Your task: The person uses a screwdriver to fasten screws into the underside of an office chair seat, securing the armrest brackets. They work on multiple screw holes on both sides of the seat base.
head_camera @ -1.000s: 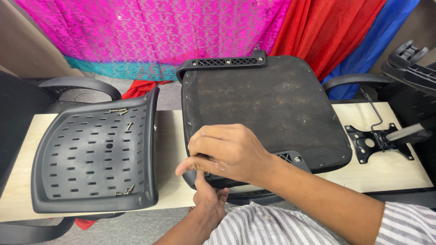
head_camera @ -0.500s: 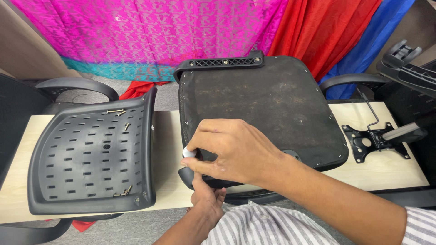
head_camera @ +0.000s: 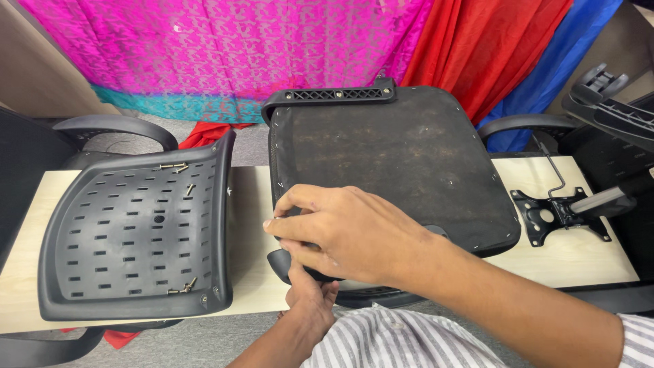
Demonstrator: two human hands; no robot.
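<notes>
Head view: an upturned black seat cushion (head_camera: 388,163), fabric underside up and stapled round its rim, lies across the middle of the light wooden tabletop (head_camera: 252,204), its rear edge overhanging the far side and its front-left corner jutting past the near edge. The right hand (head_camera: 340,232) rests on that front-left corner, fingers curled and pressed together over the rim; whether something small is pinched between the fingertips cannot be told. The left hand (head_camera: 310,293) comes up from below the near edge and cups the underside of the same corner, its fingers mostly hidden by the right hand.

Judgement: the step in hand is work on the cushion's front-left rim, with the left hand bracing from beneath. The next move calls for a steady counter-hold, since the corner hangs off the tabletop.

A perforated black plastic seat shell (head_camera: 133,238) lies at the left end of the tabletop, holding loose screws (head_camera: 180,167) near its far edge and more at its near edge. A black metal mounting plate (head_camera: 552,215) sits toward the right end.
</notes>
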